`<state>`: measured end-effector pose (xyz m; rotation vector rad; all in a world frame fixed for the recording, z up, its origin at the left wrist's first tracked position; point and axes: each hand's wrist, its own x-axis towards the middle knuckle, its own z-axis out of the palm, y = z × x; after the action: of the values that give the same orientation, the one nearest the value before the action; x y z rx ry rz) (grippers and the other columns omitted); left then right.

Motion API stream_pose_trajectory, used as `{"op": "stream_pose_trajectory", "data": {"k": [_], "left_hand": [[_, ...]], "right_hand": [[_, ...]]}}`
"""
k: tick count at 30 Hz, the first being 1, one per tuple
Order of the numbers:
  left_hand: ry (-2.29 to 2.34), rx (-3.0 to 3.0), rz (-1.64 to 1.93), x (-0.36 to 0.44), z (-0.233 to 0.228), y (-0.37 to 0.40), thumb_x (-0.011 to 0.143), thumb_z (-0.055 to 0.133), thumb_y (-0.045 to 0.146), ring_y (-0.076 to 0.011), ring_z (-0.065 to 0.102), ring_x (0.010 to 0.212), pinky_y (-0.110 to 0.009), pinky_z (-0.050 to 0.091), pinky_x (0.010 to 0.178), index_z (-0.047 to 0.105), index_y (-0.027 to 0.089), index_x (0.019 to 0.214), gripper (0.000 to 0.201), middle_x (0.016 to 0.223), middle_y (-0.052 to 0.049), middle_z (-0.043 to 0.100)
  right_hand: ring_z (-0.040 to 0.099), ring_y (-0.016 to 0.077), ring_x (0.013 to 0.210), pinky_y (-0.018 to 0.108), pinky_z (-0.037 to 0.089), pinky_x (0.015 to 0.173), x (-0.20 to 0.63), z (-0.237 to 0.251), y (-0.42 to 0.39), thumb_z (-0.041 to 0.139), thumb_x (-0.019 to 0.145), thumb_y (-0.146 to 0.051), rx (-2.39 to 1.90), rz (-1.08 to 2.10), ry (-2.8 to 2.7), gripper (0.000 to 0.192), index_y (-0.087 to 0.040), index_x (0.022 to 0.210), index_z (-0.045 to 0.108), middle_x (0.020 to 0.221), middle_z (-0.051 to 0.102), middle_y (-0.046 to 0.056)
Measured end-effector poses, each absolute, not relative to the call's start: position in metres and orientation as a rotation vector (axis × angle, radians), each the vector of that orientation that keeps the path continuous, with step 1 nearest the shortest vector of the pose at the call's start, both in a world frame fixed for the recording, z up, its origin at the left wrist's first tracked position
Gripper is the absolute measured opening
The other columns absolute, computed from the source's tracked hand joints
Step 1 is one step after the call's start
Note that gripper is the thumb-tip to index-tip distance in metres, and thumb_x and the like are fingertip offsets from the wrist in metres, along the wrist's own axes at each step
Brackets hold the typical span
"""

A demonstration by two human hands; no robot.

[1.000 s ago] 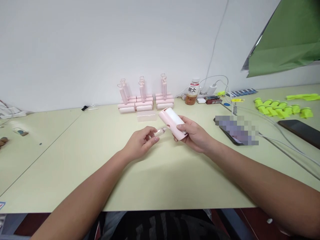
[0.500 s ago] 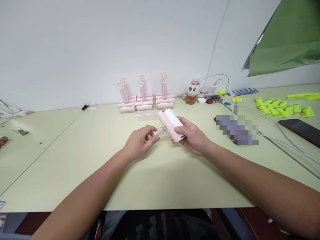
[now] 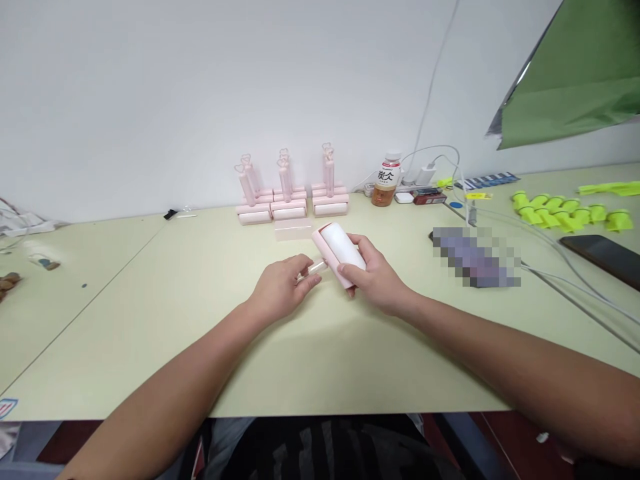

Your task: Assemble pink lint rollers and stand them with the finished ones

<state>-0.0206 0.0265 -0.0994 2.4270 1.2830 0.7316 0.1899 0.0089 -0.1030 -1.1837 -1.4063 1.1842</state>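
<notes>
My right hand (image 3: 377, 277) is closed round a pink lint roller (image 3: 327, 257), thumb across its white roll (image 3: 344, 245). The roller is tilted, its upper end toward the back left. My left hand (image 3: 280, 288) is closed on a clear handle (image 3: 317, 267), which meets or nearly meets the roller's pink side; whether the two are joined I cannot tell. Part of the handle is hidden by my left fingers. Just behind my hands a translucent pink cover (image 3: 293, 230) lies on the table.
Several pink lint rollers (image 3: 290, 210) stand against the wall, handles upright. A drink bottle (image 3: 387, 180), a charger (image 3: 426, 175) and cables are to their right. Farther right lie a pixelated phone (image 3: 475, 260), yellow-green pieces (image 3: 565, 213) and a dark phone (image 3: 605, 257).
The roller has turned in my right hand, so more of its white roll faces up. My left hand has shifted slightly right with the handle.
</notes>
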Motion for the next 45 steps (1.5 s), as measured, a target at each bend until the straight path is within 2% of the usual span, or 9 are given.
{"op": "stream_pose_trajectory", "data": {"k": [4, 9, 15, 21, 25, 29, 32, 37, 45], "left_hand": [[1.247, 2.419, 0.778, -0.020, -0.101, 0.026, 0.090, 0.056, 0.040, -0.0136, 0.052, 0.056, -0.027, 0.035, 0.057, 0.057, 0.022, 0.091, 0.019, 0.077, 0.000, 0.064], [1.028, 1.952, 1.104, -0.001, -0.102, 0.022, 0.090, 0.057, 0.047, -0.0129, 0.058, 0.060, -0.026, 0.043, 0.055, 0.055, 0.021, 0.098, 0.027, 0.076, 0.001, 0.063], [0.794, 1.844, 1.063, 0.030, -0.101, 0.022, 0.086, 0.062, 0.052, -0.0151, 0.064, 0.075, -0.029, 0.052, 0.064, 0.060, 0.020, 0.101, 0.035, 0.105, -0.008, 0.070], [1.111, 2.510, 0.821, 0.003, -0.091, 0.096, 0.088, 0.059, 0.049, -0.0279, 0.055, 0.119, -0.043, 0.042, 0.107, 0.067, 0.018, 0.111, 0.039, 0.122, -0.013, 0.062], [1.708, 2.416, 0.533, -0.015, -0.097, 0.146, 0.081, 0.064, 0.036, -0.0414, 0.025, 0.144, -0.059, 0.024, 0.115, 0.048, 0.018, 0.141, 0.065, 0.156, -0.018, 0.033], [1.690, 2.312, 0.520, -0.019, -0.108, 0.155, 0.073, 0.069, 0.030, -0.0425, 0.036, 0.139, -0.056, 0.031, 0.111, 0.051, 0.018, 0.138, 0.069, 0.146, -0.019, 0.047], [1.603, 2.206, 0.582, -0.018, -0.104, 0.146, 0.073, 0.070, 0.040, -0.0379, 0.053, 0.124, -0.048, 0.044, 0.100, 0.060, 0.019, 0.128, 0.059, 0.131, -0.016, 0.060], [1.376, 2.000, 0.711, -0.018, -0.077, 0.123, 0.088, 0.041, 0.066, -0.0226, 0.068, 0.084, -0.033, 0.053, 0.068, 0.065, 0.019, 0.111, 0.058, 0.106, -0.012, 0.070], [1.055, 1.779, 0.799, -0.023, -0.065, 0.103, 0.076, 0.067, 0.062, -0.0163, 0.058, 0.073, -0.027, 0.045, 0.061, 0.065, 0.020, 0.119, 0.059, 0.088, -0.005, 0.066]], "right_hand": [[0.053, 0.0147, 0.059, 0.027, 0.048, 0.042, 0.192, -0.100, 0.009, 0.067, 0.076, -0.033, -1.143, 1.238, -1.395, 0.057, -0.026, 0.128, 0.045, 0.096, 0.058, 0.003], [0.059, 0.0216, 0.074, 0.037, 0.054, 0.064, 0.196, -0.092, 0.008, 0.048, 0.080, -0.073, -0.619, 1.480, -1.346, 0.059, -0.020, 0.103, 0.060, 0.087, 0.062, 0.008], [0.062, 0.0228, 0.089, 0.039, 0.051, 0.084, 0.193, -0.101, 0.010, 0.074, 0.074, -0.056, -0.938, 1.115, -1.440, 0.043, -0.021, 0.097, 0.065, 0.093, 0.067, 0.006], [0.058, 0.0176, 0.066, 0.031, 0.049, 0.062, 0.202, -0.106, 0.026, 0.074, 0.070, -0.059, -1.120, 0.893, -1.234, 0.044, -0.017, 0.078, 0.064, 0.072, 0.063, 0.003], [0.046, 0.0099, 0.048, 0.024, 0.040, 0.046, 0.204, -0.101, 0.024, 0.067, 0.077, -0.056, -1.125, 0.922, -1.262, 0.040, -0.018, 0.068, 0.057, 0.059, 0.054, -0.002], [0.037, 0.0071, 0.040, 0.020, 0.030, 0.033, 0.199, -0.102, 0.018, 0.058, 0.083, -0.040, -1.149, 1.022, -1.271, 0.025, -0.020, 0.070, 0.051, 0.055, 0.047, -0.006], [0.043, 0.0073, 0.040, 0.019, 0.037, 0.033, 0.197, -0.107, 0.019, 0.055, 0.082, -0.029, -1.130, 1.109, -1.300, 0.007, -0.022, 0.082, 0.053, 0.061, 0.045, -0.007], [0.062, 0.0107, 0.053, 0.022, 0.050, 0.038, 0.197, -0.117, 0.020, 0.063, 0.078, -0.025, -1.211, 1.158, -1.568, 0.034, -0.025, 0.112, 0.057, 0.090, 0.053, -0.001], [0.061, 0.0087, 0.051, 0.021, 0.049, 0.035, 0.193, -0.121, 0.016, 0.063, 0.084, -0.031, -1.221, 1.264, -1.528, 0.034, -0.026, 0.117, 0.057, 0.098, 0.053, 0.001]]}}
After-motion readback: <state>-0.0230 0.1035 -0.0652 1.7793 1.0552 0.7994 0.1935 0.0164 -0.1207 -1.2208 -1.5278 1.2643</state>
